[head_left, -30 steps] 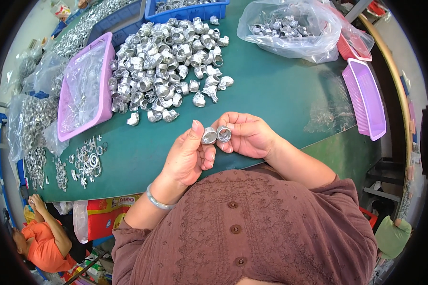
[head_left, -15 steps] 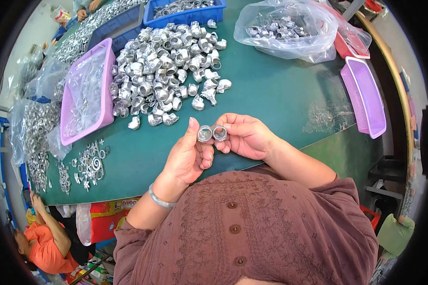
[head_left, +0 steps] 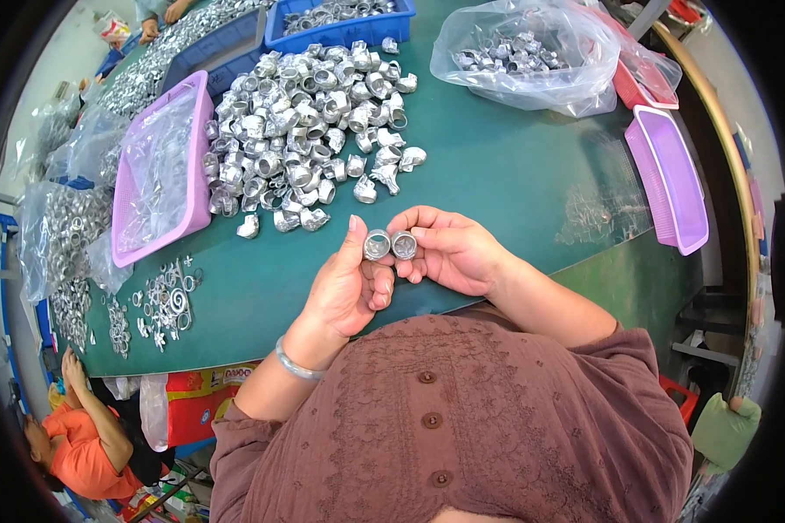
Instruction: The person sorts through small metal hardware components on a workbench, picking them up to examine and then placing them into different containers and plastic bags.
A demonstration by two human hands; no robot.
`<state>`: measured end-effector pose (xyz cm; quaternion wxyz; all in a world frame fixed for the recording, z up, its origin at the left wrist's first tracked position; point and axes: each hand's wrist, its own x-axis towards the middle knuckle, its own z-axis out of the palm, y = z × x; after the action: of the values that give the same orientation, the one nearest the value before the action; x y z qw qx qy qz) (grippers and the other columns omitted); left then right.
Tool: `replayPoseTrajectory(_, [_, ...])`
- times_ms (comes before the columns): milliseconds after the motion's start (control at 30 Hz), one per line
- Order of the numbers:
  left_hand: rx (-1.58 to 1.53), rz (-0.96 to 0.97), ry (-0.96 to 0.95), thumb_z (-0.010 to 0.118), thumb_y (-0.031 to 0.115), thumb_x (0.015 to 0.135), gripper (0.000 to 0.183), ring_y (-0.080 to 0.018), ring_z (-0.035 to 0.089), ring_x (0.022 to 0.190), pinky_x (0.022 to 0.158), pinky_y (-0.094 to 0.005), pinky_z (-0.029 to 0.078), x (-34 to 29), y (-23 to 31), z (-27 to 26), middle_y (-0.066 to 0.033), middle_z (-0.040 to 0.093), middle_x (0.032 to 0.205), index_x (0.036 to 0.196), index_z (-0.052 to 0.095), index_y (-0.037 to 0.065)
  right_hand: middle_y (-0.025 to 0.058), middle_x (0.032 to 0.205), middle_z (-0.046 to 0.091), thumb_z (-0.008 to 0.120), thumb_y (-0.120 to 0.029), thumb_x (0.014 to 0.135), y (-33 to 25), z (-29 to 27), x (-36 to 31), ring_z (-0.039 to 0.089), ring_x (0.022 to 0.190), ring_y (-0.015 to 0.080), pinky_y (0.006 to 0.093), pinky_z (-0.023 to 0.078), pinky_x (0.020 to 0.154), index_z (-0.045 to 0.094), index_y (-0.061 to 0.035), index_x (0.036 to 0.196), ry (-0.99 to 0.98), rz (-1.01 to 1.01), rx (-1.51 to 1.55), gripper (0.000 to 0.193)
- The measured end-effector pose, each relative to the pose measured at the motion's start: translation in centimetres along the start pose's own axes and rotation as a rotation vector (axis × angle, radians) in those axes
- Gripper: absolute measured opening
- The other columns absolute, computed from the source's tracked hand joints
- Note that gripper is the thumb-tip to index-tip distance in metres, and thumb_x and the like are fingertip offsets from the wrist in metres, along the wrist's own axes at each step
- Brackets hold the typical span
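Pinched in left hand [head_left: 342,289], thumb to fingers: silver ring [head_left: 377,255]. Pinched in right hand [head_left: 453,253], at fingertips: second silver ring [head_left: 404,253], just beside the first; cannot tell if touching. Both grips narrow, ring holes facing camera, over near part of green worktop [head_left: 488,166].

Ahead and a bit left of left hand: big loose heap of silver rings [head_left: 301,131]. Beyond heap: blue bin [head_left: 340,37] with silver pieces [head_left: 340,12] inside. Well left of left hand: pink-purple basket [head_left: 202,166] lined with clear plastic [head_left: 161,174]. Nearer on left: small silver parts [head_left: 177,302], loose. Ahead and right of right hand: clear bag [head_left: 576,83] with more rings [head_left: 515,54] inside. Far right of right hand: purple basket [head_left: 676,183], at worktop's right side.

Just behind both hands: worktop's near edge, against body. Room to move ahead of right hand, between heap and clear bag.
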<state>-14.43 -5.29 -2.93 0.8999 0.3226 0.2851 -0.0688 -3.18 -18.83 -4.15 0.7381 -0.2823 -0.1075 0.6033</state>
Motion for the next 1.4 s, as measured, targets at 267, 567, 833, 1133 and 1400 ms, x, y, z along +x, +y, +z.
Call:
replayPoseTrajectory(267, [0.274,0.124,-0.034,0.036,0.056,0.086,0.054,-0.0077,0.043,0.039,0.036,-0.0173,0.030,-0.2,-0.3,0.9,-0.0030,0.050,0.052,0.076,0.052,0.005,0.0019,0.079,0.057,0.059,-0.018,0.083,-0.6,2.6,-0.6,0.051,0.066,0.0076,0.0198,0.041,0.055,0.054,-0.0012,0.102,0.112,-0.018,-0.492,0.026])
replayPoseTrajectory(567, [0.260,0.164,0.117,0.045,0.039,0.088,0.036,-0.0110,0.050,0.044,0.041,-0.0192,0.036,-1.5,1.0,-0.4,-0.0045,0.056,0.057,0.080,0.053,0.005,0.0064,0.075,0.060,0.057,-0.005,0.077,-13.5,1.4,1.3,0.057,0.058,0.0127,0.0239,0.047,0.052,0.056,-0.0012,0.092,0.409,-0.364,-0.896,0.016])
replayPoseTrajectory(833, [0.585,0.593,0.294,0.057,0.013,0.083,0.008,-0.0054,0.049,0.053,0.046,-0.0163,0.037,-1.5,2.5,-2.8,-0.0013,0.056,0.067,0.084,0.055,0.005,0.0171,0.104,0.057,0.060,-0.020,0.072,-22.4,-0.2,0.9,0.056,0.093,0.0262,0.0328,0.045,0.080,0.053,-0.0025,0.110,0.867,-0.980,-2.213,0.041])
replayPoseTrajectory(1133, [1.553,0.979,0.475,0.066,0.019,0.073,0.035,-0.0167,0.051,0.049,0.049,-0.0288,0.042,2.4,3.4,-0.1,-0.0074,0.055,0.063,0.100,0.056,-0.001,0.0143,0.082,0.058,0.060,-0.016,0.071,-5.1,0.8,5.2,0.057,0.075,0.0331,0.0406,0.046,0.068,0.057,-0.0015,0.080,0.308,-0.399,-2.004,0.018])
replayPoseTrajectory(1400, [1.804,0.857,0.542,0.066,0.024,0.072,0.026,-0.0285,0.056,0.063,0.056,-0.0378,0.044,4.0,3.3,0.7,-0.0105,0.056,0.072,0.081,0.053,0.004,0.0117,0.084,0.052,0.063,-0.019,0.070,-3.3,0.6,4.2,0.058,0.073,0.0274,0.0383,0.047,0.061,0.056,-0.0039,0.076,0.372,-0.495,-2.161,0.018])
